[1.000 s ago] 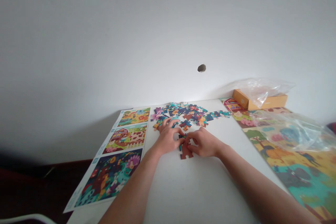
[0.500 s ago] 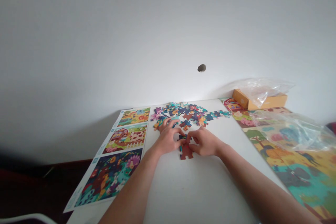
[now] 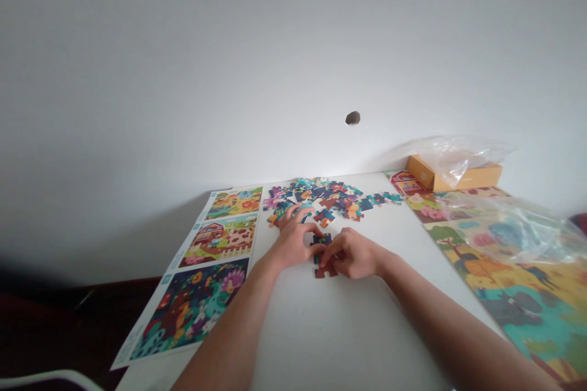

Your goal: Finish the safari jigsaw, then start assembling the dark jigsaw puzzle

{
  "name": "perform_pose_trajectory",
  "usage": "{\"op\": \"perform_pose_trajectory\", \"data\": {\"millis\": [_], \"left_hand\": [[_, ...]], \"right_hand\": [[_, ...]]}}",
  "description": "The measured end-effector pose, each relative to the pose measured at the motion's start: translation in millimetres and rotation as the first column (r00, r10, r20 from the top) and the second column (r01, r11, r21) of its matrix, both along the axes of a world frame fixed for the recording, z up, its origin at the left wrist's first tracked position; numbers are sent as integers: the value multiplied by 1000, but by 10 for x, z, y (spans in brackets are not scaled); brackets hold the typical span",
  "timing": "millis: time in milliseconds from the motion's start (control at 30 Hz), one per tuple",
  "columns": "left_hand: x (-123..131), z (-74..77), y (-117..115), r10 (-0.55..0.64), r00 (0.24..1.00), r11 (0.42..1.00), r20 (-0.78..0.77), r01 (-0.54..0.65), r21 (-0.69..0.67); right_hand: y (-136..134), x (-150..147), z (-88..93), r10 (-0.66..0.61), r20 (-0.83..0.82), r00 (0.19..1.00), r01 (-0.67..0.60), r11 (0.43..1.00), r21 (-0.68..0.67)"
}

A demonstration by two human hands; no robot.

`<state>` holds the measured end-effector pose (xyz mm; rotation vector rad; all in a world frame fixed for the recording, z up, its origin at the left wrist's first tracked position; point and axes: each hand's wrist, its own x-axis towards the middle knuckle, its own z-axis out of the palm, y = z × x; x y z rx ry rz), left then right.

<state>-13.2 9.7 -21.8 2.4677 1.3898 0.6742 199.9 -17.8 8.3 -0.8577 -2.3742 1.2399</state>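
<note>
The right hand (image 3: 351,255) is curled with its fingertips down on a small group of joined puzzle pieces (image 3: 323,255), pinching or pressing it, though the exact grip is partly hidden by the fingers. The left hand (image 3: 293,241) is open and spread flat-ish, its fingers reaching toward the loose pile and its thumb side just beside or touching the group's top edge. The group sits on the white counter (image 3: 348,330), between both hands and just below the pile. It looks like only a few pieces, dark blue and teal at the top and a brown one at the bottom, so very little looks joined so far. Most of the loose puzzle pieces (image 3: 321,198) lie in a scattered, mixed heap farther along the counter, many of them unconnected. To the left lies a printed sheet (image 3: 192,305) with three colorful pictures. To the right lies a large printed picture mat (image 3: 504,293), partly under a clear plastic bag (image 3: 504,226). Behind that, a cardboard box (image 3: 452,175) sits against the white wall (image 3: 293,73), with another clear plastic bag (image 3: 463,153) on top.
</note>
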Motion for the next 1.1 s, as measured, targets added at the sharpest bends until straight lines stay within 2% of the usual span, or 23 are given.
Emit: {"op": "perform_pose_trajectory", "data": {"millis": [500, 600, 667, 800, 1000, 1033, 1100], "left_hand": [[1, 25, 1, 7, 1000, 999, 0, -7, -31], [6, 29, 1, 9, 1000, 999, -6, -9, -35], [12, 36, 0, 11, 1000, 999, -13, -12, -41], [21, 39, -5, 12, 1000, 998, -22, -13, -58], [14, 6, 0, 11, 1000, 999, -22, -12, -42], [11, 2, 2, 9, 1000, 999, -23, -10, -37], [8, -1, 5, 7, 1000, 1000, -23, -8, -28]], "right_hand": [[9, 0, -31, -40, -55, 998, 35, 996, -88], [31, 5, -58, -73, -53, 996, 72, 997, -18], [60, 11, -88, -156, -52, 986, 159, 985, 71], [109, 19, -134, -306, -45, 951, 308, 919, 248], [103, 18, -137, -446, -121, 887, 460, 832, 309], [101, 18, -139, -435, -120, 892, 450, 837, 311], [97, 16, -144, -352, -72, 933, 357, 889, 287]]}}
